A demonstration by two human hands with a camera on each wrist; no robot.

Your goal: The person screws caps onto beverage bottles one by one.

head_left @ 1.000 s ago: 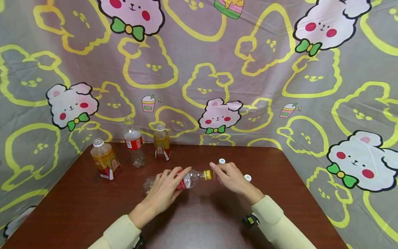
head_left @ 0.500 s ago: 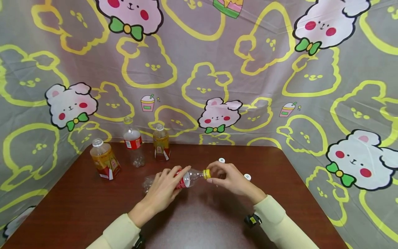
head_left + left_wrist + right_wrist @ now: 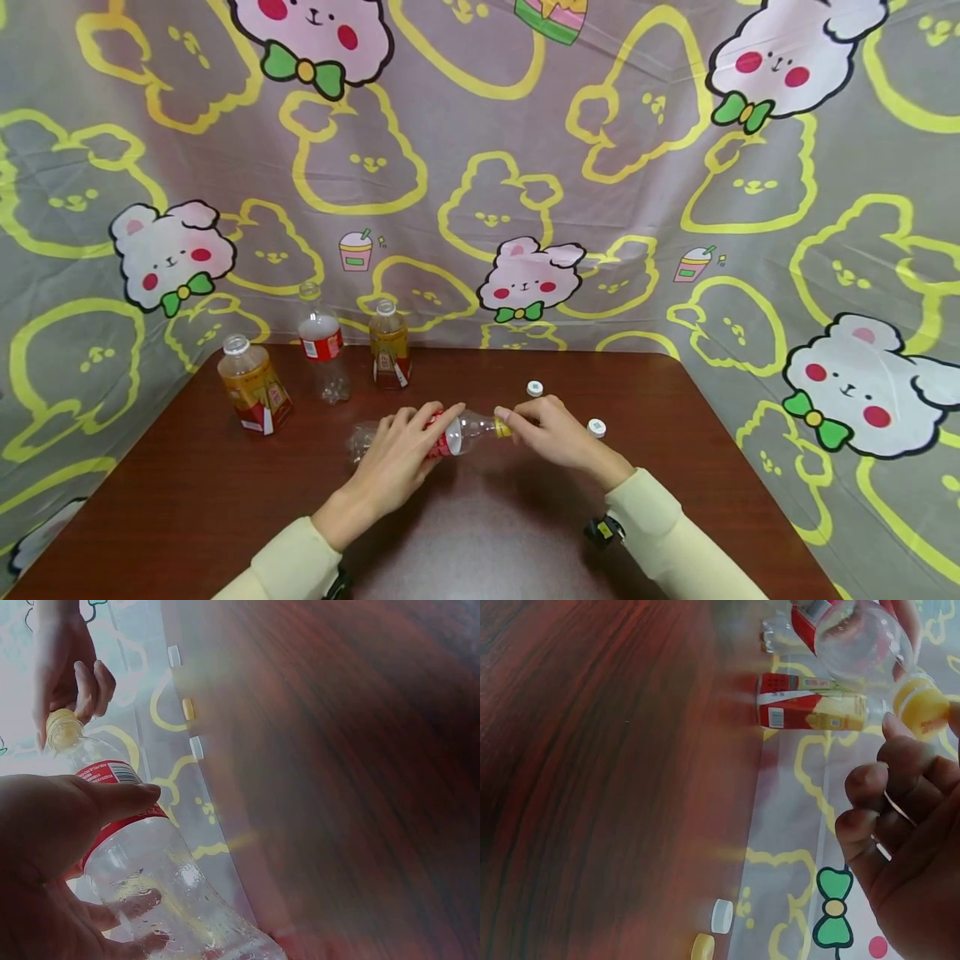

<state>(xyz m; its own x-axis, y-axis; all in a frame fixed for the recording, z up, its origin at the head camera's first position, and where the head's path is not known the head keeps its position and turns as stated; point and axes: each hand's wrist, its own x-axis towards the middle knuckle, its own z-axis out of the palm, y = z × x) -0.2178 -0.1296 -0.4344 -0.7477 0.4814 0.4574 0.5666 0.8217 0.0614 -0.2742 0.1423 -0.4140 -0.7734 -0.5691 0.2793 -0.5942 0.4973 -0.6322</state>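
Observation:
My left hand (image 3: 401,454) grips a clear plastic bottle (image 3: 161,859) with a red label round its middle. The bottle lies nearly level above the table in the head view, neck pointing right. Its yellow cap (image 3: 921,712) sits on the neck. My right hand (image 3: 553,429) pinches that cap between thumb and index finger, while the other fingers curl loosely in the right wrist view. In the head view the left hand hides much of the label and body, and the right fingers partly cover the cap.
On the brown table (image 3: 480,533), two bottles with amber labels (image 3: 255,387) (image 3: 390,346) and a red-labelled clear bottle (image 3: 322,350) stand uncapped at the back left. White caps (image 3: 535,388) (image 3: 596,428) lie beyond the right hand, with a loose yellow cap (image 3: 188,709) between them. A patterned cloth (image 3: 480,208) hangs behind.
The right thumb was raised off the cap, then thumb and fingers spread round it; now they pinch it, thumb on top. The left hand keeps its grip on the bottle, almost unmoved.

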